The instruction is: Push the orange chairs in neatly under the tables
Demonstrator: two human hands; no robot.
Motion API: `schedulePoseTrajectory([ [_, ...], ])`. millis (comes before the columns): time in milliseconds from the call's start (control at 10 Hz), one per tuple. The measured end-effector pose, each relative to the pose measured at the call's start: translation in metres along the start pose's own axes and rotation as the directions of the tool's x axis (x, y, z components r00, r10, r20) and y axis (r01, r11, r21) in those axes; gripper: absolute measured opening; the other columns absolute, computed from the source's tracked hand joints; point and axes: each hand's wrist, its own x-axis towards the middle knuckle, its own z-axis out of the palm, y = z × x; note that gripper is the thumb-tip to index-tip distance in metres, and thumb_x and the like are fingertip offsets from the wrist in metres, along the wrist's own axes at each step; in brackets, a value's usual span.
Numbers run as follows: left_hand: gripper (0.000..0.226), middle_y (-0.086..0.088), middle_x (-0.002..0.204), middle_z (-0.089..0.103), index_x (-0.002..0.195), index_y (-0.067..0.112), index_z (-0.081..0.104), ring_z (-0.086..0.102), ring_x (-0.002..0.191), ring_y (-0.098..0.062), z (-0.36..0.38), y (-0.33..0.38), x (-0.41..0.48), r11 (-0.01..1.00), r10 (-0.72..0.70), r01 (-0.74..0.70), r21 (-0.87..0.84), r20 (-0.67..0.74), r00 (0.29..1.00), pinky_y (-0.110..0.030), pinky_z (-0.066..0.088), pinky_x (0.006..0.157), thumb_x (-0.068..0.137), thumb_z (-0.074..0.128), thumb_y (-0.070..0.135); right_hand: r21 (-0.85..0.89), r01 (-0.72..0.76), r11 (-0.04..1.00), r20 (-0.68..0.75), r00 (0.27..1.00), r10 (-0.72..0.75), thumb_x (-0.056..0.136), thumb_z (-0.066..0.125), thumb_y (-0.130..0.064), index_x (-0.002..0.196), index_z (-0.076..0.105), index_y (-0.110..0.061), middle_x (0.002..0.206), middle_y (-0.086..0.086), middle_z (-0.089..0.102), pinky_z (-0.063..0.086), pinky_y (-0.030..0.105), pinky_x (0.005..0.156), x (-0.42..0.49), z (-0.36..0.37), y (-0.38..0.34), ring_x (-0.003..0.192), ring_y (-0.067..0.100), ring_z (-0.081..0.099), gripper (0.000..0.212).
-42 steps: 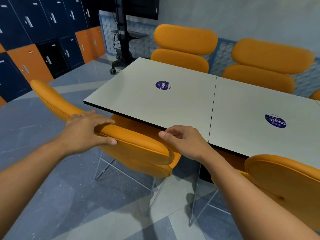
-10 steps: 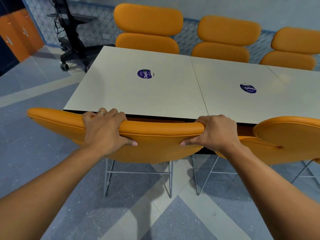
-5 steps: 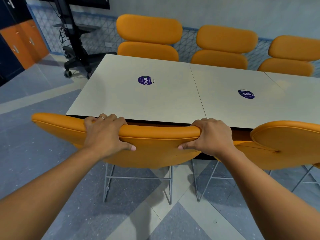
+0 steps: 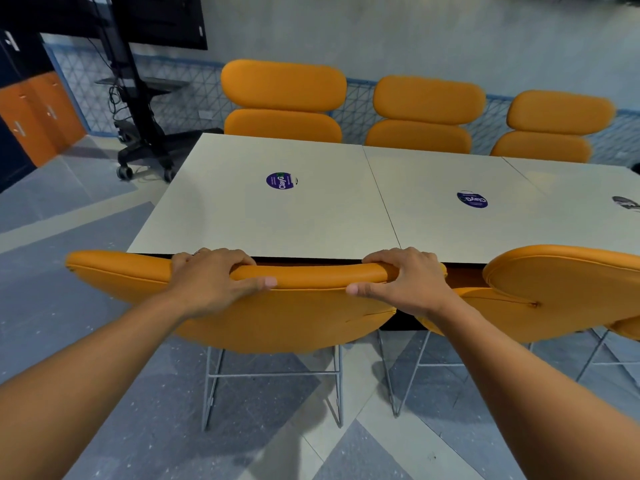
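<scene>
Touching the white surface (image 4: 284,220) edge, the orange chair (image 4: 277,313) top has no room ahead. Left hand (image 4: 211,282) and right hand (image 4: 405,282) each close a grip over it, arms straight. Right of the grip, another orange chair (image 4: 561,292) sits close.

Near orange chair (image 4: 287,317) backrest at white table (image 4: 263,216) edge; 3 chairs (image 4: 420,116) tucked opposite.

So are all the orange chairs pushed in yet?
Nearly. The three far chairs look tucked against the tables. The left hand and right hand grip the near chair, its back at the table edge. The next chair looks close in; chairs beyond aren't visible.
</scene>
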Motion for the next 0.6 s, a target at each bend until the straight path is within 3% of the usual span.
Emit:
schedulePoseTrajectory([
  [100, 0.069, 0.013, 0.106, 0.063, 0.099, 0.038, 0.063, 0.054, 0.105, -0.017, -0.012, 0.005, 0.004, 0.994, -0.005, 0.006, -0.111, 0.009, 1.0, -0.047, 0.037, 0.097, 0.062, 0.039, 0.091, 0.156, -0.099, 0.983, 0.009, 0.995, 0.099, 0.074, 0.053, -0.086, 0.116, 0.07, -0.038, 0.11, -0.017, 0.063, 0.038, 0.039, 0.102, -0.001, -0.006, -0.006, 0.107, 0.009, 0.047, 0.066],
  [200, 0.061, 0.01, 0.105, 0.063, 0.104, 0.033, 0.063, 0.055, 0.102, -0.017, -0.027, 0.01, 0.007, 0.991, 0.021, -0.02, -0.13, 0.006, 1.0, -0.049, 0.044, 0.095, 0.067, 0.05, 0.08, 0.243, -0.141, 0.96, 0.038, 0.99, 0.135, 0.081, 0.059, -0.076, 0.116, 0.072, -0.033, 0.113, -0.012, 0.068, 0.049, 0.043, 0.097, 0.005, -0.012, -0.01, 0.111, 0.015, 0.058, 0.057],
  [400, 0.055, 0.007, 0.103, 0.065, 0.107, 0.031, 0.062, 0.057, 0.1, -0.017, -0.068, 0.019, 0.024, 0.993, 0.062, -0.069, -0.094, -0.073, 0.995, -0.047, 0.047, 0.093, 0.072, 0.057, 0.074, 0.305, -0.137, 0.942, 0.05, 0.991, 0.128, 0.085, 0.068, -0.061, 0.126, 0.065, -0.026, 0.118, -0.003, 0.067, 0.052, 0.034, 0.088, 0.021, -0.046, -0.027, 0.108, 0.017, 0.061, 0.053],
  [600, 0.059, 0.01, 0.1, 0.063, 0.108, 0.03, 0.062, 0.055, 0.1, -0.015, -0.121, 0.041, 0.032, 0.991, 0.102, -0.115, -0.061, -0.185, 0.977, -0.046, 0.048, 0.091, 0.071, 0.056, 0.075, 0.246, -0.097, 0.964, -0.04, 0.993, 0.11, 0.084, 0.069, -0.062, 0.131, 0.062, -0.026, 0.123, -0.001, 0.067, 0.051, 0.042, 0.098, 0.04, -0.094, -0.052, 0.115, 0.02, 0.059, 0.059],
])
